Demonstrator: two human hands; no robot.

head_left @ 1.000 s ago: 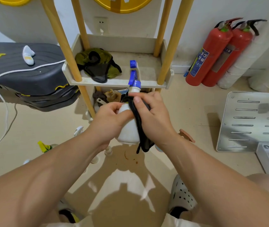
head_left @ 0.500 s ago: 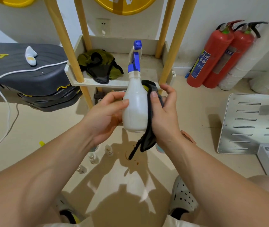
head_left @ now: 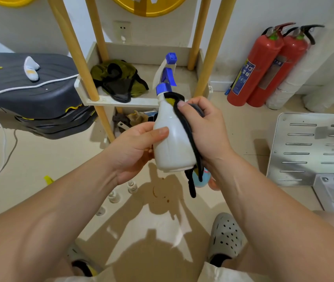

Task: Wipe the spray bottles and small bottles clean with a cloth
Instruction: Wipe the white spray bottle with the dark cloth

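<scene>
Bottle point(head_left: 173, 139) held upright at mid-air — left hand point(head_left: 135, 147) grips its side, right hand point(head_left: 204, 129) presses cloth point(head_left: 190, 139) vs. the shoulder. Rotate w/ left, wipe neck-to-base — probably best.

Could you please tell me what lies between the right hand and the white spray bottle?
A dark cloth: in the head view the right hand presses it against the side of the spray bottle, and its loose end hangs below the bottle's base.
</scene>
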